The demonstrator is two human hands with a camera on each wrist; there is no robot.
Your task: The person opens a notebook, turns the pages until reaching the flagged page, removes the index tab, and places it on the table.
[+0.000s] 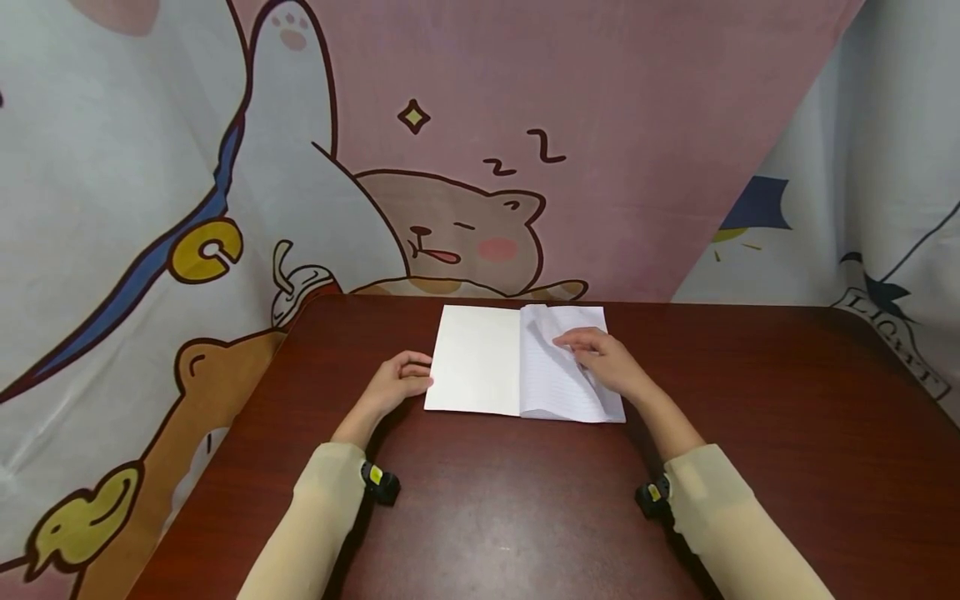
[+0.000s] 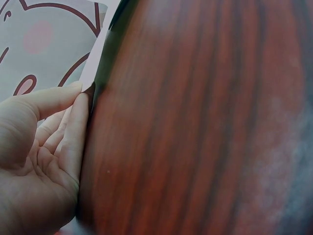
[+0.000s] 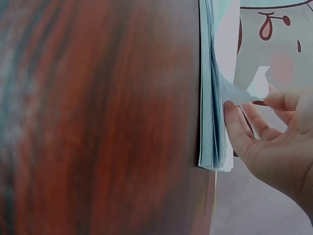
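An open notebook (image 1: 474,360) lies flat near the far edge of the table, its blank white inside cover on the left and a lined page (image 1: 551,375) on the right. My left hand (image 1: 393,383) pinches the left edge of the cover between thumb and fingers; the left wrist view shows the thumb at the cover's edge (image 2: 95,63). Over the right side, my right hand (image 1: 609,362) pinches the lined page, which bends up and creases. The right wrist view shows the lifted paper (image 3: 259,84) between thumb and fingers, above the stacked pages (image 3: 209,107).
The dark reddish-brown wooden table (image 1: 480,517) reaches toward me and to both sides. Behind it hangs a cloth backdrop (image 1: 622,167) with cartoon animals. Small black cameras are strapped to both wrists, just beyond the pale sleeves (image 1: 315,508).
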